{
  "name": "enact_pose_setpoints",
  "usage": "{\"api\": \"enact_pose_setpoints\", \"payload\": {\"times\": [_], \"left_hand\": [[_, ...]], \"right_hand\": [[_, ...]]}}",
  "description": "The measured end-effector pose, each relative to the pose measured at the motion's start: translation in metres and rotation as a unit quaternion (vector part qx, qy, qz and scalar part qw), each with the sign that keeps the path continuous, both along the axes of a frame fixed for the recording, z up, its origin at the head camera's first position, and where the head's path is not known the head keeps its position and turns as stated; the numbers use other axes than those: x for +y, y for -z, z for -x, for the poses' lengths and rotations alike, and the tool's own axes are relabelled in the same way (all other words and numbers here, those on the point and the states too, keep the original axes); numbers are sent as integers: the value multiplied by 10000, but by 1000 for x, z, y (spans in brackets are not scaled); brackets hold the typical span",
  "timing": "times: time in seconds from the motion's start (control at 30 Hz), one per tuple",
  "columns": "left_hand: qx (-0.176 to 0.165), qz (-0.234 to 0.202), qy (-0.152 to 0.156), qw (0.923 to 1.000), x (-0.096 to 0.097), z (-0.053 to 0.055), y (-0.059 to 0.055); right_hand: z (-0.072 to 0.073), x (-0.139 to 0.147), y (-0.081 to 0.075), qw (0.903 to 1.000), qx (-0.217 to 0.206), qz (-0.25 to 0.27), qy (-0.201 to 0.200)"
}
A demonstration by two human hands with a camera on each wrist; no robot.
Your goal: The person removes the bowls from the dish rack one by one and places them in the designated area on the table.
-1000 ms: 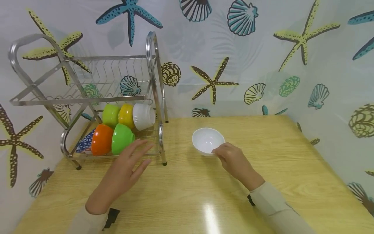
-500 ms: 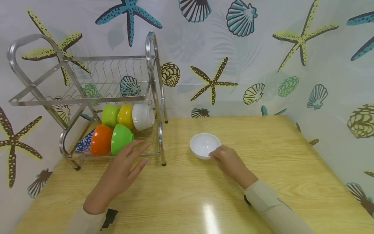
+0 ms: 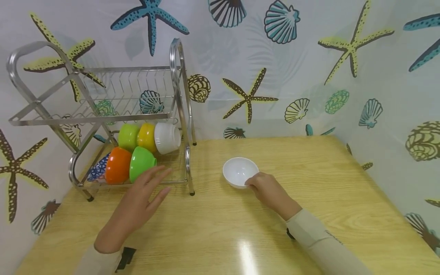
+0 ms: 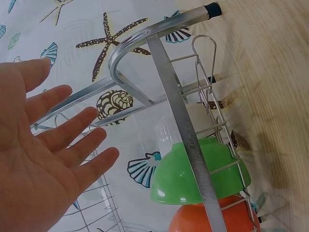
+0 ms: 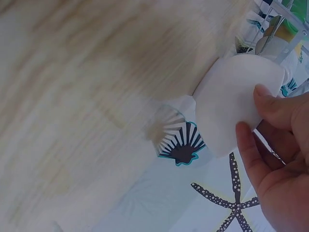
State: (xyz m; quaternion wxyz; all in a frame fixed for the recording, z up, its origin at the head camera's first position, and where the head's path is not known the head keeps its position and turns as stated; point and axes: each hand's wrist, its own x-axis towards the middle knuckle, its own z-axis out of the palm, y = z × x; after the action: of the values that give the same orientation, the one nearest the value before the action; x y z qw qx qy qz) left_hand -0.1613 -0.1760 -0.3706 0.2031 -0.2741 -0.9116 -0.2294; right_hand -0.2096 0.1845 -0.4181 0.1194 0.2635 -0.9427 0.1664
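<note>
A white bowl (image 3: 238, 173), hollow side up, is over the middle of the table with its near right rim pinched in my right hand (image 3: 269, 193). In the right wrist view the thumb and fingers press on the side of this bowl (image 5: 227, 106). My left hand (image 3: 135, 206) hovers in front of the dish rack, its fingers spread and holding nothing. Nearest to it on the lower shelf is a green bowl (image 3: 141, 164), with an orange bowl (image 3: 118, 166) to its left. The left wrist view has the palm beside the rack's metal frame (image 4: 178, 121).
The two-tier metal dish rack (image 3: 178, 99) stands at the left. Behind the front bowls are a lime bowl (image 3: 128, 138), a yellow bowl (image 3: 146, 138) and a white ribbed cup (image 3: 167, 138). A blue patterned dish (image 3: 99, 169) leans at far left. The wooden table (image 3: 309, 168) meets a patterned backdrop.
My right hand has brought the white bowl slightly left and nearer, and then slowed. My left hand keeps its spread pose, shifted a little left with the view.
</note>
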Motion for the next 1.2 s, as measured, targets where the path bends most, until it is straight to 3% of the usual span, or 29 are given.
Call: {"api": "enact_pose_setpoints", "payload": {"times": [0.27,0.63,0.87,1.2], "left_hand": [[-81,51,-58,9999,-4,1,2],[-380,-13,-132,9992,-13,5,0],[-279,-39,-276,9992,-18,6,0],[-16,-258,-200,9995,-20,7,-4]], "right_hand": [[0,-1,-1,9998,-69,-72,-169],[-1,-3,-3,9998,-139,9,-107],[-4,-3,0,10000,49,25,-76],[-10,-4,-6,9996,207,-84,150]]}}
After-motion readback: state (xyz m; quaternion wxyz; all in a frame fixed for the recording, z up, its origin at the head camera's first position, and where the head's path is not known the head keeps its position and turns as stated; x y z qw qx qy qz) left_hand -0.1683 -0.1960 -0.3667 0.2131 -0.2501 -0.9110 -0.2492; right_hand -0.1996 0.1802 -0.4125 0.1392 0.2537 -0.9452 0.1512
